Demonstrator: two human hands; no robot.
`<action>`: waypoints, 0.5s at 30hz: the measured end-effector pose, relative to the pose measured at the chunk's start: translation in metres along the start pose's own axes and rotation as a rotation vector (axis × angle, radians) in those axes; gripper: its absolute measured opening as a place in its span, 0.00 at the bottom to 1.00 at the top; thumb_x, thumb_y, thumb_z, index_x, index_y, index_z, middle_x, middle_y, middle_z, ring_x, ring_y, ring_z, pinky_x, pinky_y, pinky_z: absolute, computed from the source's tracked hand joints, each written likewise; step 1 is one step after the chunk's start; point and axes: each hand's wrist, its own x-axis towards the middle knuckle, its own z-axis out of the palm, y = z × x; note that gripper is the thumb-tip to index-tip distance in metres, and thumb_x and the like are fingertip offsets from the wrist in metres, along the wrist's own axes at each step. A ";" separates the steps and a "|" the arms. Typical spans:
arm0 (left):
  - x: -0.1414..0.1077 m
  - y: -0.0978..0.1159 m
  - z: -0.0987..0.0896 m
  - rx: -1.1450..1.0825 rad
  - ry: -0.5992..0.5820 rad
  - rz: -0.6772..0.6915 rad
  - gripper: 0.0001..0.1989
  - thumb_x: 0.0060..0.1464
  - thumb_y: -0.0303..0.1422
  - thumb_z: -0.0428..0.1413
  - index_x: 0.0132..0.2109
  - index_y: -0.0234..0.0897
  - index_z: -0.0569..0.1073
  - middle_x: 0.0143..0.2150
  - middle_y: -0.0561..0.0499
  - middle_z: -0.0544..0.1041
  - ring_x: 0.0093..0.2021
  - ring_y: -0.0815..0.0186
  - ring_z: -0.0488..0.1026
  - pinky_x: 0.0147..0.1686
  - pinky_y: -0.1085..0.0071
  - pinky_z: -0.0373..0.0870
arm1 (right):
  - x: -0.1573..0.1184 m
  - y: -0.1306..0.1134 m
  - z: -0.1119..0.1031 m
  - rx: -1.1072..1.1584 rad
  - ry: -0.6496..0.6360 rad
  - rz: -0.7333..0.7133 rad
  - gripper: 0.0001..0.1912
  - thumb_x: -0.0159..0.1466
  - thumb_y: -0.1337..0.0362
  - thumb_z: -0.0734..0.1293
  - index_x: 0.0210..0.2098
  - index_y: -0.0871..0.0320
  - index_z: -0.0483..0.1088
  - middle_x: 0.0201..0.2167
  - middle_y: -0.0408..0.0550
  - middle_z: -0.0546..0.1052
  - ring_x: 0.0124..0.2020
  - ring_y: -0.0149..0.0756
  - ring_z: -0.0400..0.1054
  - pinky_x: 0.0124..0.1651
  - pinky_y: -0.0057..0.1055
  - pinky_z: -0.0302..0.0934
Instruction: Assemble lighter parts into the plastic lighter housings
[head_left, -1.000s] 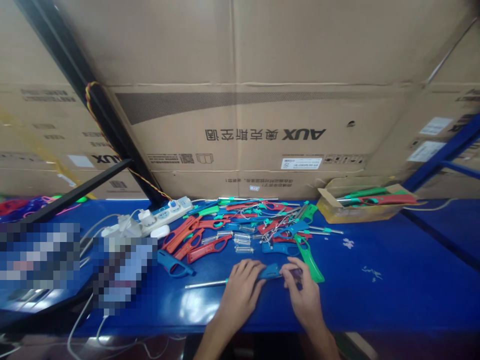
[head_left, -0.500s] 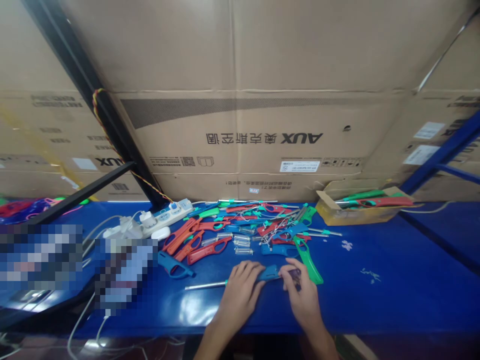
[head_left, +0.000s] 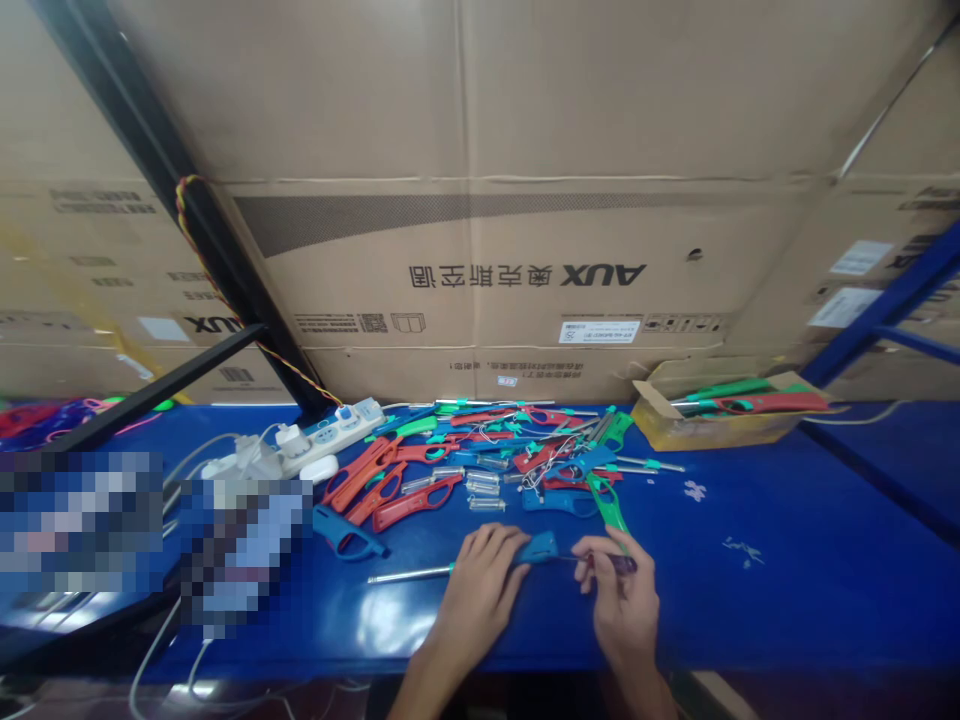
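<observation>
My left hand [head_left: 484,585] is wrapped over a blue gas lighter [head_left: 538,547] lying near the table's front. Its metal tube points left, and its handle end sticks out on the right. My right hand [head_left: 622,600] is closed on a screwdriver [head_left: 621,563] with a dark handle. The thin shaft points left at the lighter's handle end; I cannot tell whether the tip touches it. Partly behind my right hand lies a green lighter part [head_left: 611,508]. Beyond both hands are red lighter handles [head_left: 416,503], another blue handle [head_left: 349,532] and clear fuel tanks [head_left: 486,490].
An open carton [head_left: 712,430] with green and red lighters stands at the back right. A power strip [head_left: 330,440] with plugs and cables is at the back left. Small white scraps [head_left: 694,490] lie on the blue table [head_left: 825,570]. Cardboard [head_left: 480,230] walls the back.
My right hand has drawn back to the right with the screwdriver, and its shaft now shows between hand and lighter. My left hand stays on the lighter.
</observation>
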 end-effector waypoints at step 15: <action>-0.001 -0.001 0.000 -0.024 -0.018 0.003 0.13 0.67 0.29 0.51 0.57 0.42 0.69 0.55 0.48 0.73 0.55 0.58 0.67 0.54 0.60 0.64 | 0.000 0.008 -0.001 -0.016 0.073 -0.002 0.13 0.70 0.57 0.61 0.51 0.54 0.62 0.29 0.42 0.77 0.23 0.31 0.69 0.29 0.30 0.68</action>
